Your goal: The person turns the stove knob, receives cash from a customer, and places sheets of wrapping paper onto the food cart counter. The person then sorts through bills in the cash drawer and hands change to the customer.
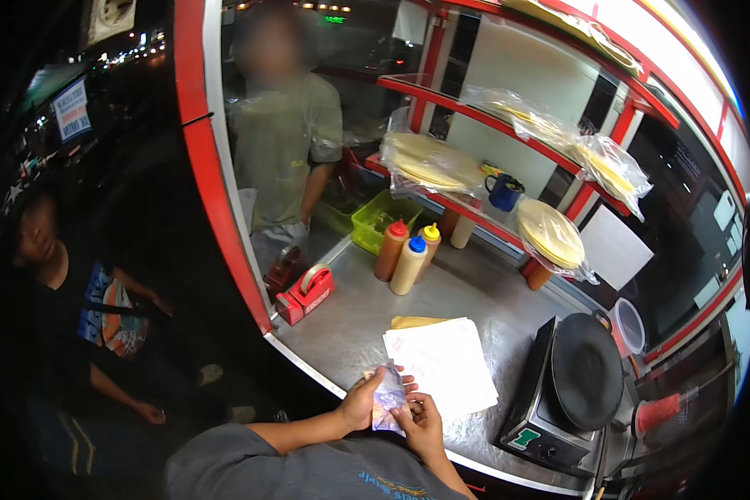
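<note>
Close to my chest, at the counter's front edge, my left hand and my right hand both grip purple banknotes. The left fingers wrap round one side of the notes, with the thumb on top. On the lower right the right thumb presses them. How many notes there are, I cannot tell. Just beyond my hands a stack of white printed paper sheets lies on the metal counter, with a brown sheet showing at its far edge.
A black pan sits on a stove at right. Beyond the papers stand squeeze bottles, a red tape dispenser and a green basket. Bagged flat rounds rest on shelves. One person stands behind the glass, another at left.
</note>
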`<state>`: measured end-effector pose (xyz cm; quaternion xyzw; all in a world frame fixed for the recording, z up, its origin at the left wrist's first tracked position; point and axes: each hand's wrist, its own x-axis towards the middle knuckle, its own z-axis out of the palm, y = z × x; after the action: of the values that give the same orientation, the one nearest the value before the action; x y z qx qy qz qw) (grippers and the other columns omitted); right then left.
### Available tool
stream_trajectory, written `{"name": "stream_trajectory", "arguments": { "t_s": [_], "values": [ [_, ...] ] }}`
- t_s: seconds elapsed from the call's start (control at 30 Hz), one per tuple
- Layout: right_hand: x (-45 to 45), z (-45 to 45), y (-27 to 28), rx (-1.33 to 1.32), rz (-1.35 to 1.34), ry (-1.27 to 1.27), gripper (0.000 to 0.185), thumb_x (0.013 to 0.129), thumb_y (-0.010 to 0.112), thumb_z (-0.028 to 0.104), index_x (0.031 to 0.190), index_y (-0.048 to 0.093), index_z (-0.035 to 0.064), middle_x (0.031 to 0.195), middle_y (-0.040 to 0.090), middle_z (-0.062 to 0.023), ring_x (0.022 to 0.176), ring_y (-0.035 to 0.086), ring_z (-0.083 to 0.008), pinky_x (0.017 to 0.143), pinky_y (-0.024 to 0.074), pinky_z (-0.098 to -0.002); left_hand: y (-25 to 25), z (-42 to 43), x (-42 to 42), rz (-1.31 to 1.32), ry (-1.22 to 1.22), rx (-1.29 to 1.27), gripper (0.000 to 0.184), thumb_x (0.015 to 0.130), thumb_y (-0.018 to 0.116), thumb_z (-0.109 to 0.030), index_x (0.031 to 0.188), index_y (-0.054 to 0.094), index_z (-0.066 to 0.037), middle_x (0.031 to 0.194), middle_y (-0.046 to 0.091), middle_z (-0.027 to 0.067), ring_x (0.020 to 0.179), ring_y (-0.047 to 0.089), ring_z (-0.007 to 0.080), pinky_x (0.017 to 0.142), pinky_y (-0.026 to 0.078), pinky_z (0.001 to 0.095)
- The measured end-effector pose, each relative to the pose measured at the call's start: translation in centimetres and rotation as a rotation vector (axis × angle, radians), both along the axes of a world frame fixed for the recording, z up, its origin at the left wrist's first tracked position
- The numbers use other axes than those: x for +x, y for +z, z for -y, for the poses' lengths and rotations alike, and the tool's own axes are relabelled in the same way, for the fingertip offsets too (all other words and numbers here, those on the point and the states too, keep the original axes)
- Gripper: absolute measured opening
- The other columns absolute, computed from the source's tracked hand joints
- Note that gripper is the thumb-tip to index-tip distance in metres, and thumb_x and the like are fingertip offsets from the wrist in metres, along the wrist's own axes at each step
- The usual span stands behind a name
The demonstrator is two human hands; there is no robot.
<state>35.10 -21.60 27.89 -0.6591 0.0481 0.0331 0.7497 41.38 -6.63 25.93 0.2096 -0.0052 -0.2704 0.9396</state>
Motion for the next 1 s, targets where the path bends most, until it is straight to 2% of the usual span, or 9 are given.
{"name": "stream_trajectory", "arguments": {
  "t_s": [0.07,0.17,0.2,0.3,0.43,0.53,0.63,0.83,1.0],
  "values": [
    [-0.3,-0.2,0.6,0.000,-0.081,-0.013,0.025,0.095,0.070,-0.002,0.116,0.057,-0.0023,0.102,0.070,-0.0106,0.088,0.066,-0.0115,0.073,0.0553,-0.0240,0.3,-0.2,0.1,-0.031,0.065,0.018,0.050,0.109,0.042,-0.046,0.137,0.048,-0.006,0.127,0.062,0.0194,0.119,0.062,0.0365,0.104,0.050,0.0526],
    [-0.2,0.2,-0.1,-0.003,-0.111,0.014,0.024,0.098,0.068,0.006,0.118,0.059,-0.0027,0.101,0.071,-0.0100,0.080,0.067,-0.0111,0.065,0.0603,-0.0253,0.6,-0.3,0.1,-0.066,0.096,0.011,0.052,0.107,0.044,-0.050,0.138,0.048,-0.008,0.125,0.063,0.0183,0.117,0.063,0.0352,0.101,0.051,0.0522],
    [-0.2,0.3,0.1,-0.017,-0.127,0.013,0.023,0.098,0.068,0.006,0.118,0.059,-0.0037,0.100,0.071,-0.0103,0.081,0.067,-0.0117,0.066,0.0604,-0.0260,0.7,-0.2,0.0,-0.066,0.097,0.031,0.053,0.107,0.042,-0.052,0.140,0.048,-0.011,0.121,0.064,0.0166,0.115,0.063,0.0338,0.100,0.052,0.0516],
    [-0.3,0.4,0.6,-0.054,-0.147,0.015,0.023,0.100,0.065,0.006,0.119,0.059,-0.0056,0.099,0.070,-0.0106,0.081,0.067,-0.0129,0.067,0.0605,-0.0273,0.2,0.1,-0.3,-0.036,0.111,-0.053,0.058,0.107,0.041,-0.054,0.145,0.043,-0.011,0.124,0.061,0.0177,0.115,0.063,0.0319,0.095,0.054,0.0489],
    [-0.2,0.7,-0.3,-0.056,-0.113,0.040,0.024,0.101,0.063,0.008,0.120,0.058,-0.0055,0.099,0.070,-0.0096,0.081,0.067,-0.0126,0.068,0.0602,-0.0271,0.2,0.2,-0.3,-0.028,0.119,-0.045,0.057,0.107,0.041,-0.053,0.147,0.042,-0.012,0.114,0.062,0.0141,0.107,0.063,0.0287,0.093,0.055,0.0473],
    [-0.4,0.7,-0.3,-0.052,-0.128,0.034,0.023,0.102,0.063,0.008,0.120,0.058,-0.0050,0.099,0.069,-0.0091,0.082,0.067,-0.0123,0.068,0.0602,-0.0269,0.4,0.2,-0.5,-0.019,0.129,-0.033,0.054,0.108,0.041,-0.051,0.146,0.045,-0.013,0.105,0.063,0.0095,0.101,0.063,0.0284,0.094,0.054,0.0490],
    [-0.4,0.5,0.1,-0.040,-0.152,0.008,0.023,0.101,0.064,0.008,0.119,0.058,-0.0044,0.100,0.069,-0.0091,0.083,0.067,-0.0120,0.067,0.0600,-0.0265,0.9,0.3,-0.7,-0.008,0.139,-0.049,0.048,0.109,0.044,-0.044,0.145,0.046,-0.012,0.103,0.063,0.0092,0.101,0.063,0.0270,0.092,0.055,0.0467],
    [-0.4,0.7,-0.1,-0.082,-0.136,0.014,0.023,0.098,0.069,0.009,0.114,0.059,-0.0037,0.093,0.069,-0.0086,0.075,0.067,-0.0118,0.065,0.0593,-0.0255,0.3,0.9,-0.9,0.103,0.174,0.070,0.043,0.110,0.048,-0.031,0.144,0.043,-0.006,0.103,0.063,0.0104,0.100,0.064,0.0229,0.090,0.056,0.0416],
    [-0.5,0.8,-0.3,-0.067,-0.176,0.020,0.021,0.098,0.070,0.011,0.110,0.061,-0.0037,0.088,0.070,-0.0084,0.069,0.067,-0.0120,0.063,0.0582,-0.0254,0.0,1.0,-1.0,0.076,0.188,0.046,0.042,0.110,0.048,-0.031,0.143,0.045,-0.005,0.105,0.064,0.0115,0.100,0.064,0.0238,0.091,0.056,0.0418]
  ]
}}
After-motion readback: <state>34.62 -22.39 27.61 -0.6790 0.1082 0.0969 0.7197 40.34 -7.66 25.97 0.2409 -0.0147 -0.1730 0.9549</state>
